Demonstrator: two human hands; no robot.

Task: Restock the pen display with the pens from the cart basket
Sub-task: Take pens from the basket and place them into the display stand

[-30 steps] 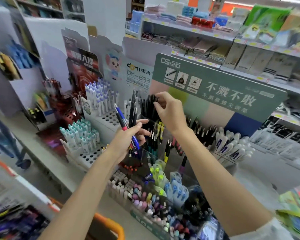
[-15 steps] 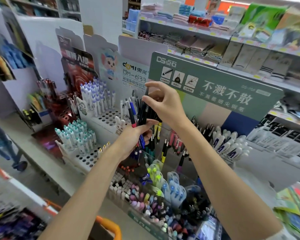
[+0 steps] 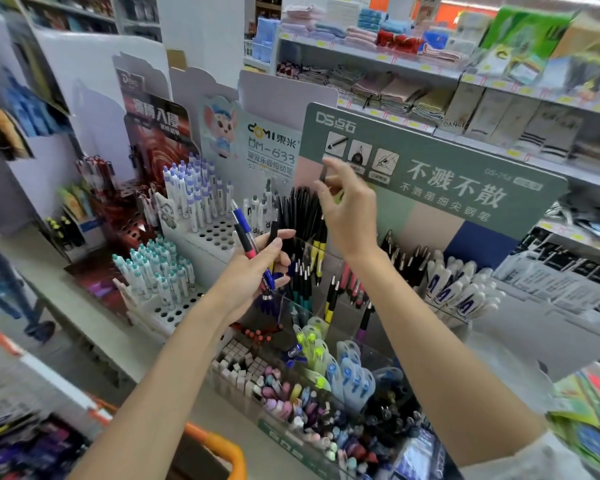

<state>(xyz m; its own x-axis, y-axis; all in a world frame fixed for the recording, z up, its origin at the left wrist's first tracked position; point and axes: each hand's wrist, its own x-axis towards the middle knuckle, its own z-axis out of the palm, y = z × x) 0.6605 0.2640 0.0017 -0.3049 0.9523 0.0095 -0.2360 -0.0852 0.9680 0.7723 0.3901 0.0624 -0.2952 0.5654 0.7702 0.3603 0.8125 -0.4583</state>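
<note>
A: Left hand (image 3: pixel 257 268)?
B: Fingers curled round a bundle of pens (image 3: pixel 244 233), blue and pink, just in front of the pen display (image 3: pixel 335 270).
A: Right hand (image 3: pixel 349 209)?
B: Raised; pinches one black pen (image 3: pixel 324 174), blurred, above the display's far black row.

Both forearms reach forward. The left hand (image 3: pixel 257 268) curls round a bunch of blue, pink and black plastic pens (image 3: pixel 240 221). The right hand (image 3: pixel 352 216), higher, pinches a thin black pen (image 3: pixel 324 178).
</note>
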